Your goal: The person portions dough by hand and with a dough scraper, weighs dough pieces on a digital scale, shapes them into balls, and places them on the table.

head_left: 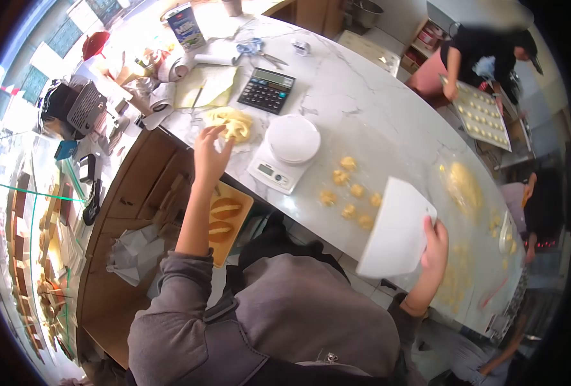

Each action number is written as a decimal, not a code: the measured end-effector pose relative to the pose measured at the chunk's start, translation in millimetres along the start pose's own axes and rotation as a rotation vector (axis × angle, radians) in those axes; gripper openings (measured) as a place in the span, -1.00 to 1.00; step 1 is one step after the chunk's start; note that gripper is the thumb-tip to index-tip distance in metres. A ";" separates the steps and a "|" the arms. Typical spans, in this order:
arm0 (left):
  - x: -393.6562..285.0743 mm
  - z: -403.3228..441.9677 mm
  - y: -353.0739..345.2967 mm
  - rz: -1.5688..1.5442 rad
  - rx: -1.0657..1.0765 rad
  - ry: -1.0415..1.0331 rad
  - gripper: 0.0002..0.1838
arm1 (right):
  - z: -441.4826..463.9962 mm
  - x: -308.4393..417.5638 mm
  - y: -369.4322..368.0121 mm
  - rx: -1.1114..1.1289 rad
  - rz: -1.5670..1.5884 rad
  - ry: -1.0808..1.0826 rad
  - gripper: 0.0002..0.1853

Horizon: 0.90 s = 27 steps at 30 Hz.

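Observation:
My left hand [211, 153] is at the near edge of a mound of yellow dough [231, 123] on the marble-patterned table. Its thumb and fingers are curved and apart, at the dough's edge. To the right of the mound stands a white digital kitchen scale [279, 157] with a bare round platform. In my right hand [435, 248] is a large white plastic dough scraper [396, 231], gripped by its right side and raised at the table's front edge. Several small dough pieces [348, 211] lie left of the scraper, which partly covers the group.
A calculator [266, 90], scissors [269, 59] and a milk carton [186, 27] are at the back. Wrapped yellow dough [462, 186] lies at right. A tray of breads [224, 219] sits below the table edge. A co-worker holds a tray of dough pieces [478, 116].

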<state>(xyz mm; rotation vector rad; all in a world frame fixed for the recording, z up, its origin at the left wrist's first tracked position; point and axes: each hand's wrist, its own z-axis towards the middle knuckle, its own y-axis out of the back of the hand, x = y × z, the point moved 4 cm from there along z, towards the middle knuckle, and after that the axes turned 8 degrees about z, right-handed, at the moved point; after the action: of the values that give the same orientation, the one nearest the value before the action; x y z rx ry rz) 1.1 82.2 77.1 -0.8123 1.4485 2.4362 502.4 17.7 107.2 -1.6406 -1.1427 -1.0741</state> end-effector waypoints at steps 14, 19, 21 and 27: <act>57.5 -3.8 -42.3 -0.358 -0.104 0.064 -0.75 | 103.7 13.2 -372.8 0.540 -0.564 0.622 -0.61; 83.7 -23.8 -28.7 -0.498 -0.130 0.302 -0.81 | 79.4 -21.1 -454.9 0.820 -0.803 0.781 -0.65; 90.6 -27.3 -24.0 -0.500 -0.121 0.357 -0.80 | 69.9 -41.4 -476.2 0.899 -0.922 0.824 -0.65; 98.8 -27.0 -15.8 -0.344 0.000 0.346 -0.70 | 58.2 -83.8 -508.7 0.951 -1.104 0.762 -0.58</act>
<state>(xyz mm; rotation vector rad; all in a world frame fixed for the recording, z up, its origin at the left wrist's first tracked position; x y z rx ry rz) -64.6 56.2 1.3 -1.4089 1.2764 2.1105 6.2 168.3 94.0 0.2486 -1.6167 -1.2737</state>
